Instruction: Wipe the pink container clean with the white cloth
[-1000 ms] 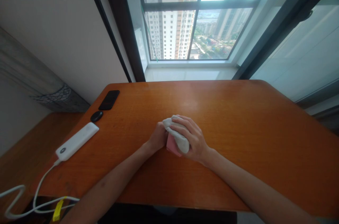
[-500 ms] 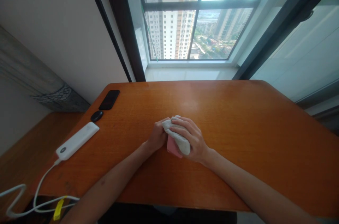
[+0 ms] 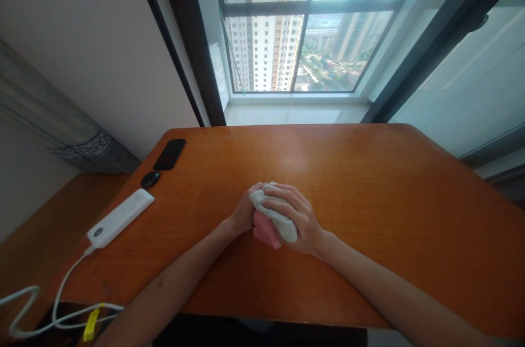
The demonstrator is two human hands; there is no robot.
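Note:
My hands meet near the middle of the orange wooden table (image 3: 348, 199). A folded white cloth (image 3: 279, 216) lies over a pink object (image 3: 264, 230), probably a sponge, though its shape is partly hidden. My right hand (image 3: 293, 213) is wrapped over the cloth from the right, pressing it onto the pink object. My left hand (image 3: 245, 211) grips the bundle from the left, its fingertips on the cloth's edge. The bundle stays low over the tabletop, and its underside is hidden.
A white power bank (image 3: 120, 218) with a white cable (image 3: 55, 309) lies at the table's left. Beyond it are a black phone (image 3: 169, 154) and a small black oval object (image 3: 150, 179). A large window (image 3: 305, 24) stands past the far edge.
My hands have shifted the bundle slightly, and more of the pink object now shows below the cloth at the left. My left fingers sit closer around the cloth's edge.

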